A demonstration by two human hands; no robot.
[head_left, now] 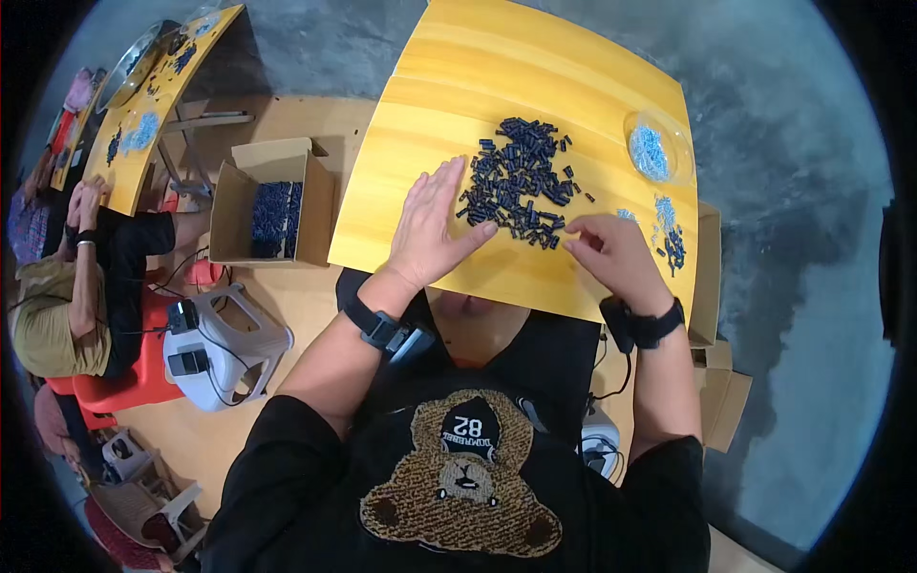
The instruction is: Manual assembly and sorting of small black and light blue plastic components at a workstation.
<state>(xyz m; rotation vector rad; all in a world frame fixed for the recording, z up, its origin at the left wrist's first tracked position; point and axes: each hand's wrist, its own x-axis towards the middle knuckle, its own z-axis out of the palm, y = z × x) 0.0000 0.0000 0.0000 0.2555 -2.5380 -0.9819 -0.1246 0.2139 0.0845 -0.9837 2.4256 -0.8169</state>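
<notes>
A loose heap of small black cylindrical parts [525,177] lies in the middle of the yellow wood-grain table [420,115]. My left hand [432,224] rests flat at the heap's left side, fingers stretched out and thumb pointing toward the near edge of the parts. It holds nothing. At the heap's near right edge is my right hand [619,256], its fingers bent, with thumb and index fingertips a little apart beside the closest parts. Nothing shows between those tips. To its right lie small light-blue pieces [664,210] and a narrow cluster of dark parts [675,250].
A clear round dish [651,151] of light-blue pieces stands at the table's right edge. On the floor to the left, an open cardboard box [229,210] holds many dark parts. A grey-white stool [224,339] and a seated person [76,296] at another table are farther left.
</notes>
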